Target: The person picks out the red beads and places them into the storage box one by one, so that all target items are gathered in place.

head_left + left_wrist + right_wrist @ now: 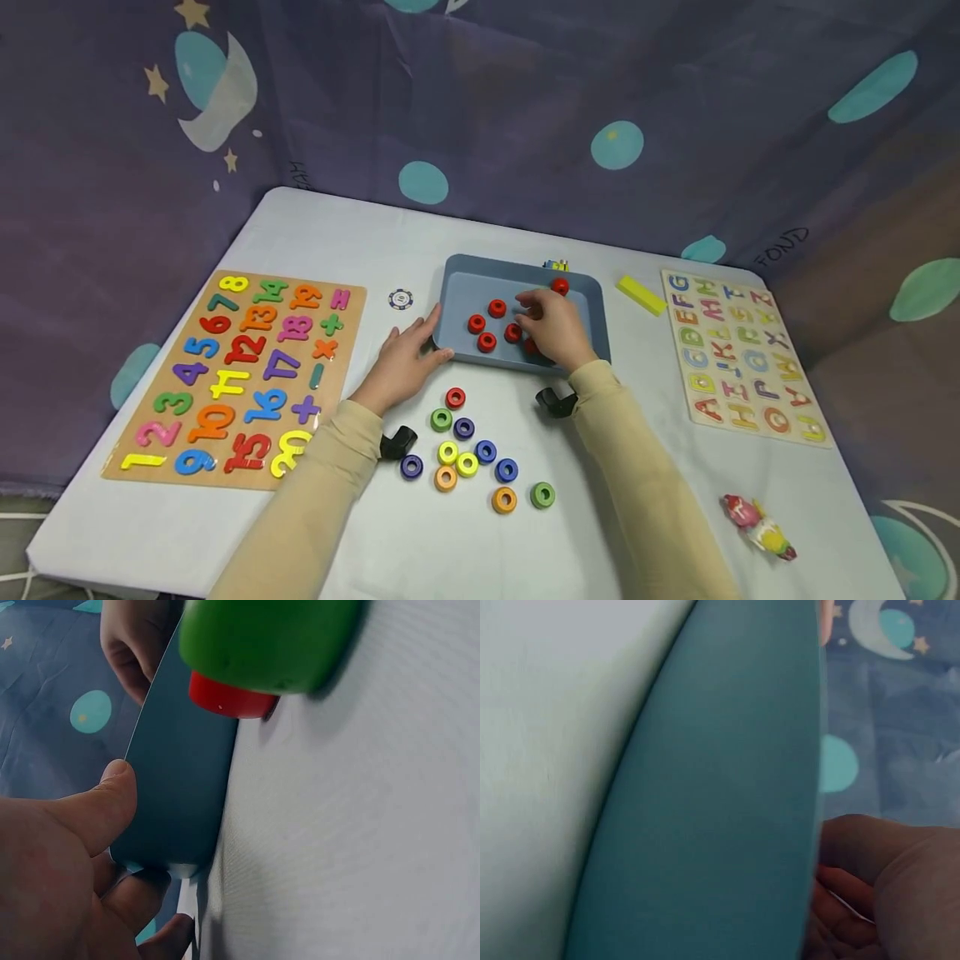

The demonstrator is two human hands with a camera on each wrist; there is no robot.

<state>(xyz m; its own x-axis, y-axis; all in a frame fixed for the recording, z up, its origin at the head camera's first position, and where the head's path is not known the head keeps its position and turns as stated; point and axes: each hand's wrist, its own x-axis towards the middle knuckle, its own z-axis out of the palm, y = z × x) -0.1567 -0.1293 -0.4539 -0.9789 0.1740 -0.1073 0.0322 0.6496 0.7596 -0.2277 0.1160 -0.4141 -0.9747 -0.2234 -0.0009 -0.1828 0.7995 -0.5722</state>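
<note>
A blue-grey tray [450, 287] lies at the table's middle back with several red rings [497, 308] in it. At its near left corner, my left hand [401, 362] holds the tray, the thumb against the front wall and the fingers round the left side. Over the tray's right half, my right hand [555, 325] reaches in with loosely bent fingers. Its thumb is close to a red ring [513, 332]; another is partly covered by the hand. I see nothing between thumb and forefinger. In the right wrist view, the tray wall [712, 787] hides the fingertips.
Loose green [543, 495], blue, yellow, orange and red rings lie before the tray. A number board [345, 333] is left, a letter board [705, 408] right. Nearby are a poker chip [401, 299], a yellow block [641, 295] and a small colourful figure [759, 527].
</note>
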